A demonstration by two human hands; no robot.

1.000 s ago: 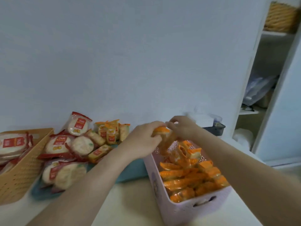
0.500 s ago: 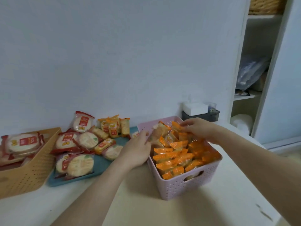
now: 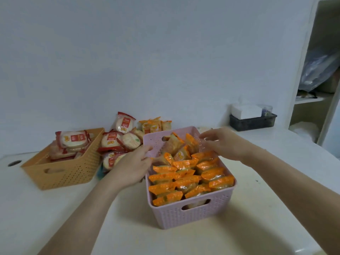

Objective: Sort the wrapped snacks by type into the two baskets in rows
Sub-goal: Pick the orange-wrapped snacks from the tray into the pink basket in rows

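A pink basket point(image 3: 191, 216) stands in the middle of the table, filled with rows of orange-wrapped snacks point(image 3: 185, 179). My left hand point(image 3: 132, 166) rests against its left rim, fingers apart. My right hand point(image 3: 224, 142) hovers over the far right rim, fingers spread, holding nothing. An orange basket point(image 3: 60, 172) at the left holds round red-and-white wrapped snacks point(image 3: 72, 140). More round snacks point(image 3: 117, 140) and small orange packs point(image 3: 154, 126) lie in a pile on a blue tray behind my left hand.
A dark tray with a white tissue box point(image 3: 246, 112) sits at the back right against the wall. White shelves point(image 3: 312, 100) with a plastic bag stand at the far right. A round hole point(image 3: 14, 162) is in the table at the far left.
The view has dropped and pulled back. My hands let go of the orange pack they held a second ago; both now sit apart at the pink basket's rims.
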